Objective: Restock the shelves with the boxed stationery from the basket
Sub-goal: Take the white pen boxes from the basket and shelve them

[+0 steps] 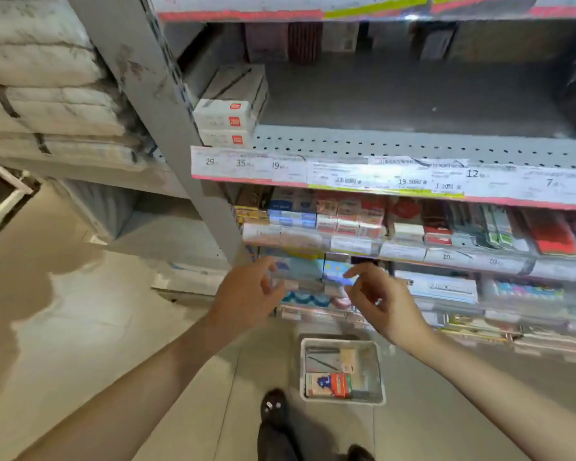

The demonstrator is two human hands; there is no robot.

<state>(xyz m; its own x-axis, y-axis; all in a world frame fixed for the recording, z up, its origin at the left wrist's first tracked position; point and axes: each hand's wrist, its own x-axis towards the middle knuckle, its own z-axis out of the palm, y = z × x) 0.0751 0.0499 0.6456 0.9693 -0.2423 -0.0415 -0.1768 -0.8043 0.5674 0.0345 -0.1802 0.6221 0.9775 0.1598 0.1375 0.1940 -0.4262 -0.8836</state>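
A: Left hand, status?
B: Fingers loosely curled, holding nothing, raised before the lower shelves. Right hand likewise: relaxed, nothing in it.
A: Basket?
B: White basket on the floor below both hands, well apart from them; boxed stationery lies inside.
A: Shelf?
B: Perforated grey shelf above, white boxes stacked at its left end.

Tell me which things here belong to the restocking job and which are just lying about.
Part of the job:
- white basket on the floor
- boxed stationery in it
- white boxes stacked on the perforated shelf
- left hand and right hand, both holding nothing

Just lying about:
- strapped white bundles at far left
- price labels on the shelf edge
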